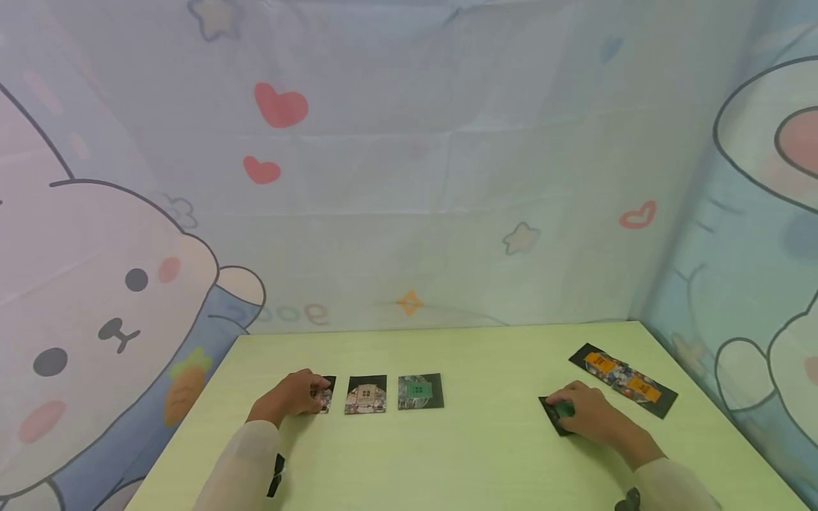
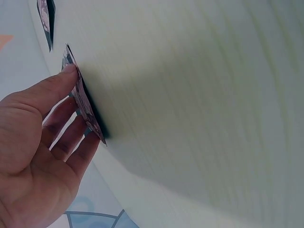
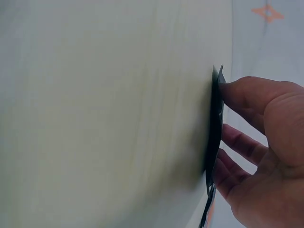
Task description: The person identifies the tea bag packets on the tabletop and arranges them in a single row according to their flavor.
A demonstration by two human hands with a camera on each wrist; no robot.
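My left hand (image 1: 292,394) holds a small flat square packet (image 1: 329,397) with a dark edge and a colourful print, at the left end of a row. In the left wrist view, the thumb lies near one end of this packet (image 2: 83,97) and the fingertips along its other part. Over on the right side, my right hand (image 1: 591,413) grips a dark packet with a green label (image 1: 564,408); the hand covers much of it. The right wrist view has this packet (image 3: 216,128) edge-on, between thumb and fingers, close to the table surface.
To the right of the left hand lie a packet with a beige label (image 1: 366,394) and one with a green label (image 1: 420,391). Two orange-labelled packets (image 1: 623,380) lie end to end beyond the right hand. A printed cloth backdrop (image 1: 409,177) rises behind the pale-green table (image 1: 473,461).
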